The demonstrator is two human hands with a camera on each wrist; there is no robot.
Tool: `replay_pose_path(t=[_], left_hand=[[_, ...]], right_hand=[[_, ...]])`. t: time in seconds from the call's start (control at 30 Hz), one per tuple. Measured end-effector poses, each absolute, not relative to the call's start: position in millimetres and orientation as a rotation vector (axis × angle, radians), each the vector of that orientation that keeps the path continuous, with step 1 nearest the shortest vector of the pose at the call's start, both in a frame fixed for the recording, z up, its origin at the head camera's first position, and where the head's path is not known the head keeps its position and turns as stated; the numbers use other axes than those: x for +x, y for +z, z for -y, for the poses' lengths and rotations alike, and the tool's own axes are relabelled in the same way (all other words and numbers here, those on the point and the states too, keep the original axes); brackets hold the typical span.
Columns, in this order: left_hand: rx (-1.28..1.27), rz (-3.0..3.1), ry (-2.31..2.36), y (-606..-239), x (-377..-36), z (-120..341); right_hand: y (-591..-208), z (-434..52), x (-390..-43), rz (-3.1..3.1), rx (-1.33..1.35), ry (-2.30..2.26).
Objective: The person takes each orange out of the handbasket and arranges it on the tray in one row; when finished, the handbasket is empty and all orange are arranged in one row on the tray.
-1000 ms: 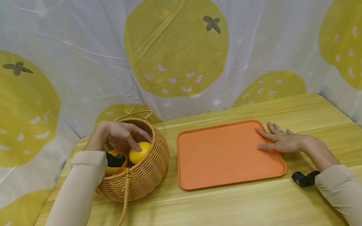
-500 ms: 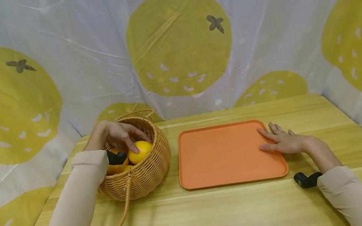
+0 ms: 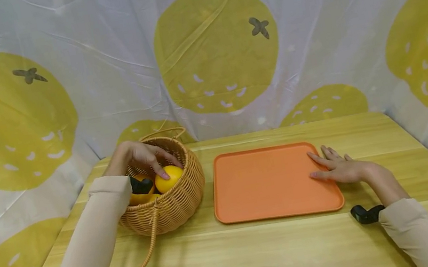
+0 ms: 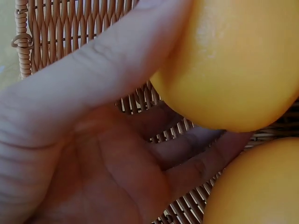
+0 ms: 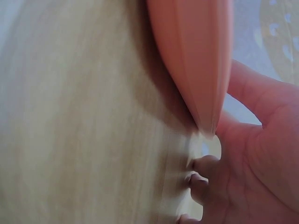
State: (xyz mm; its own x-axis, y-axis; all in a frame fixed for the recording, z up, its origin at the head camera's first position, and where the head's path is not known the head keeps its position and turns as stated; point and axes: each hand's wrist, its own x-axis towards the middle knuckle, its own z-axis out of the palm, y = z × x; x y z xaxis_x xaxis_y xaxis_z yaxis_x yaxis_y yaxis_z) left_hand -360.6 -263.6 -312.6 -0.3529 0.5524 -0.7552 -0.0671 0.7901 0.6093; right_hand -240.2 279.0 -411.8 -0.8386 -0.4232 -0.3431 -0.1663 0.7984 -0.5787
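Barely shifted vs 1 s ago: left hand [image 3: 138, 158] still inside round woven wicker basket [image 3: 174, 202], fingers curled round smooth yellow-orange fruit [image 3: 168, 179]. Left wrist cam shows thumb [image 4: 107, 70] & fingers wrapping that fruit, w/ second orange fruit [image 4: 257, 186] just below; head cam half-hides it. Right hand [image 3: 340, 166] flat, fingers relaxed, resting on right edge of rectangular orange plastic tray [image 3: 265, 181]; wrist cam shows thumb over rim, fingers on light wooden table [image 3: 235, 254].

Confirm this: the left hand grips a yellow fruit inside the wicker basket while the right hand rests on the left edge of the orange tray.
Not quite. The right hand rests on the right edge of the orange tray, as the head view shows. The left hand does grip a yellow fruit inside the wicker basket.
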Motion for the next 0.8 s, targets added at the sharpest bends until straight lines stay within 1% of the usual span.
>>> replay_pose_path(t=[0.8], left_hand=[[0.35,-1.778,0.724,-313.6,-359.2,262.1]], right_hand=[[-408.5,-277.4,-239.5,-2.528,-0.434,-0.748]])
